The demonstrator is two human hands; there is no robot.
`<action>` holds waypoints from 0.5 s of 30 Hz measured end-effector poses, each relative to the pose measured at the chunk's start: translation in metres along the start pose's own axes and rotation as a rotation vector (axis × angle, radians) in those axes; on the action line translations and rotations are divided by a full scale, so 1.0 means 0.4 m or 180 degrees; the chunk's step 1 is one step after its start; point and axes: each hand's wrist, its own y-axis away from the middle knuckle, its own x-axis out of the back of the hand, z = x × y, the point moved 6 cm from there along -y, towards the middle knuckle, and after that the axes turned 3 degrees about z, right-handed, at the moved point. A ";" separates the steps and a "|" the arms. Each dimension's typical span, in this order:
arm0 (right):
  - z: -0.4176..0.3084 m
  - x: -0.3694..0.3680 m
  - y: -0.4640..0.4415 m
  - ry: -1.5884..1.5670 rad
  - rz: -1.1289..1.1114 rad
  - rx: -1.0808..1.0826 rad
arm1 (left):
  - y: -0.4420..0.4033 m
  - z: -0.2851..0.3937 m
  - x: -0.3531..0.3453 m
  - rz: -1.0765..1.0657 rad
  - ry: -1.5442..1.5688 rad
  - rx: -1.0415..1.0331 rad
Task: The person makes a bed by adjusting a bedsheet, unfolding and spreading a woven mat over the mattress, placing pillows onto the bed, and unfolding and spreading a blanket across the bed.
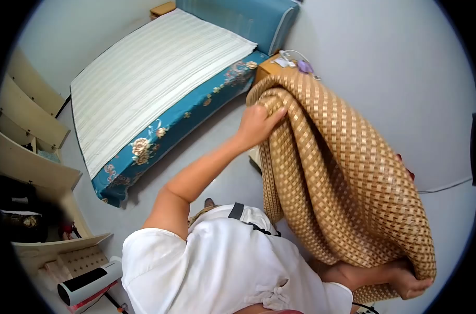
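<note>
A large brown-and-tan woven mat (374, 172), loosely folded, hangs in front of my body on the right side. My left hand (259, 124) reaches forward and grips the mat's folded upper edge, fingers wrapped round it. Low at the right, my right hand (409, 282) holds the mat's lower end, which partly covers the hand; its fingertips show beyond the mat's edge. The mat's folds sag between my two hands.
A bed with a white striped cover (159, 78) and blue floral side stands ahead left. Behind the mat is a wooden nightstand (269, 67) with a white cable. Open shelving (44, 178) lines the left, near a white-and-black appliance (89, 282). A cable (447, 187) runs along the right wall.
</note>
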 end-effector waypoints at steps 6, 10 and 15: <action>-0.304 -0.164 0.237 -0.0868 -0.0069 -0.0051 | -0.257 -0.095 0.406 0.0652 -0.0353 -0.0221; -0.424 -0.292 0.411 -0.1215 -0.0104 -0.0414 | -0.394 -0.179 0.652 0.1022 -0.0884 -0.0513; -0.575 -0.506 0.725 -0.1649 -0.0303 -0.1073 | -0.461 -0.209 1.023 0.2181 -0.1722 -0.1105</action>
